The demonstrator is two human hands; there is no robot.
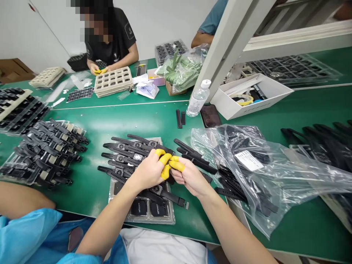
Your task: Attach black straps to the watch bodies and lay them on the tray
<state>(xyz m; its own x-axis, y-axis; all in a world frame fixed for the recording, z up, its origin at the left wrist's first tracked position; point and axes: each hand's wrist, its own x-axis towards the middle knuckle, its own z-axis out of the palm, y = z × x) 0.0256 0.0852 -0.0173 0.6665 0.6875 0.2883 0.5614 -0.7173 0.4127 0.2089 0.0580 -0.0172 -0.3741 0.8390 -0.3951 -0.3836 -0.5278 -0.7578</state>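
Observation:
My left hand (152, 169) and my right hand (190, 176) meet above a clear plastic tray (172, 219), with yellow finger covers on their fingertips. Both are closed in a pinch on something small and dark, mostly hidden by the fingers. Under and beside them, several smartwatches (120, 158) with black straps lie across the tray in rows. At its near end, black square pieces (139, 208) sit in the pockets. Loose black watch straps (196, 158) lie just right of my hands, and more spill from a clear plastic bag (288, 176).
Trays heaped with strapped watches (49, 150) stand at left. Beyond are a water bottle (198, 99), a phone (210, 116), two short black straps (179, 118) and a white box (253, 97). A co-worker (112, 40) sits opposite behind beige trays (114, 81). A white post (224, 47) rises at right.

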